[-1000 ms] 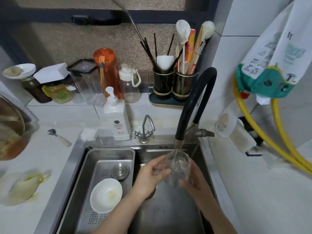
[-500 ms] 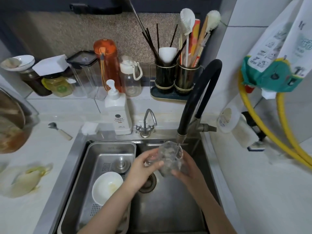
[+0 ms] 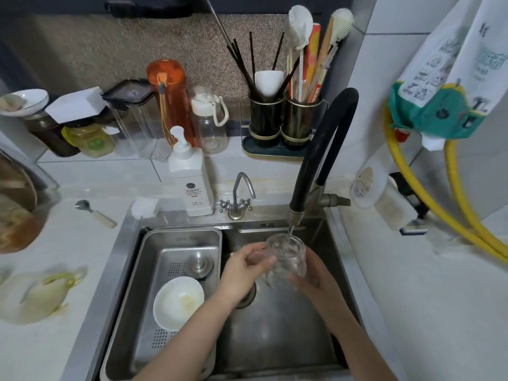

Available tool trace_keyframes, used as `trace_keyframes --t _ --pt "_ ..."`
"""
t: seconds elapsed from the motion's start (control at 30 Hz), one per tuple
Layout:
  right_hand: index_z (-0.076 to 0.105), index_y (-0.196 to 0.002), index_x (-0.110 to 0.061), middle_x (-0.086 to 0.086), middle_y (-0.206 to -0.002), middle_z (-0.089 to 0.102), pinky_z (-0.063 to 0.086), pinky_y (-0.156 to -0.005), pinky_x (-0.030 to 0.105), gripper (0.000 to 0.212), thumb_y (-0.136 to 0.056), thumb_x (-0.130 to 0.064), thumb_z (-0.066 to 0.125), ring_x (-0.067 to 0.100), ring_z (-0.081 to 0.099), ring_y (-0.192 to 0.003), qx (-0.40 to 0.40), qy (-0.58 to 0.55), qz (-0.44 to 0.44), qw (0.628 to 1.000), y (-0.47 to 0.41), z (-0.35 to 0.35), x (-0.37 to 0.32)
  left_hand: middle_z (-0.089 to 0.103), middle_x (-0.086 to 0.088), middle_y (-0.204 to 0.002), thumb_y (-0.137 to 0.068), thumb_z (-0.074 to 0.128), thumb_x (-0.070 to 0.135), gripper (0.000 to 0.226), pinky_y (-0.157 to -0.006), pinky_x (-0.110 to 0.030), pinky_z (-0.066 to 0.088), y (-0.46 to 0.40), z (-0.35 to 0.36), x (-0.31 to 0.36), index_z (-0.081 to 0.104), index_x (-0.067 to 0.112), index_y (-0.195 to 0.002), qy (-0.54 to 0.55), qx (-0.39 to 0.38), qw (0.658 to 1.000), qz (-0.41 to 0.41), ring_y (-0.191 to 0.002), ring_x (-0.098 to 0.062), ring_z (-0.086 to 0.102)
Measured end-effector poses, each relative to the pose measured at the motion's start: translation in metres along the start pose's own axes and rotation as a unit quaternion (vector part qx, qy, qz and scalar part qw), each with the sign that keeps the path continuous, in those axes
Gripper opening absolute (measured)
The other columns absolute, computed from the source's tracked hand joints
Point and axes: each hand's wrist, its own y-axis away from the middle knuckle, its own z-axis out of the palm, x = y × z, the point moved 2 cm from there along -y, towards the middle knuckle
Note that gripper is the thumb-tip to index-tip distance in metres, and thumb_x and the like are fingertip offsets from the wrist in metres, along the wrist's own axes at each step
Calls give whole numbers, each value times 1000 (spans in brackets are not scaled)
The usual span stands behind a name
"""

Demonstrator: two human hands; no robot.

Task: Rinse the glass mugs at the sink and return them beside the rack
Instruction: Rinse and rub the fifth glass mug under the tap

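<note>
Glass mug (image 3: 287, 258) upright, mouth directly under black faucet (image 3: 295, 215) stream over the sink (image 3: 275, 339), gripped between both hands: left hand (image 3: 247, 266) curled round its left side, right hand (image 3: 310, 279) cupping the right and base.

The light is soft and even over my sink (image 3: 275, 334), coming from above and a little behind me; nothing is harshly lit. The white tabletop (image 3: 68, 270) and wall tiles read bright, close to washed out on the right. The basin stays darker, with a dull sheen on the steel. My hands (image 3: 244, 270) throw only faint shadows. The mug (image 3: 287, 259) catches small glints, and the water stream is a thin blur. The wide lens bends the edges: the yellow hose (image 3: 412, 193) and tile lines curve. The far left is smeared, and the bowl (image 3: 16, 215) there is out of focus.
</note>
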Motion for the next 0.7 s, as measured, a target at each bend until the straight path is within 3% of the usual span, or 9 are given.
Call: trace_keyframes --t 0.1,0.2,0.27,0.33,0.47,0.6,0.7 --pt "59 -119 -41 -10 -109 69 53 -92 35 41 -80 -50 68 11 66 -102 22 40 60 997 5 1 9 66 4 -89 -82 72 29 31 -80 -23 51 1 4 -2 65 19 -110 -79 24 996 -19 -81 -10 62" --pt "68 -104 -36 -7 -95 73 53 -84 24 20 -86 -42 63 12 68 -94 35 29 117 992 8 9 10 61 4 -85 -82 70 35 35 -69 -13 44 7 4 -7 59 28 -115 -110 35 993 -27 -75 -8 57" --pt "69 -92 -29 -9 -79 70 48 -72 17 16 -89 -40 59 7 66 -78 34 28 148 988 10 12 7 61 3 -85 -80 72 38 41 -72 -15 45 9 0 -11 59 27 -116 -97 40 994 -32 -76 -8 57" --pt "66 -79 -26 -5 -67 62 43 -64 20 22 -90 -43 57 8 56 -63 47 29 174 983 10 13 4 63 1 -86 -77 74 41 48 -80 -24 47 8 -3 -15 58 26 -120 -79 37 995 -44 -80 -11 59" --pt "66 -79 -15 4 -66 61 40 -52 20 38 -89 -50 55 10 53 -53 94 20 253 963 6 16 4 67 1 -91 -73 76 48 56 -87 -33 50 9 -4 -10 57 27 -122 -73 36 996 -44 -84 -13 61" --pt "68 -83 -10 4 -66 66 41 -55 24 54 -86 -61 51 11 54 -53 89 55 268 958 -7 24 -9 63 5 -89 -80 73 37 46 -78 -21 48 9 -15 9 53 27 -120 -45 69 996 -28 -82 -9 59" --pt "67 -79 -15 -1 -64 61 38 -52 20 46 -87 -57 53 8 50 -52 92 36 229 968 -17 27 -26 63 1 -84 -80 73 31 57 -71 -19 44 5 -21 17 49 18 -130 -12 66 998 -9 -75 -8 57"
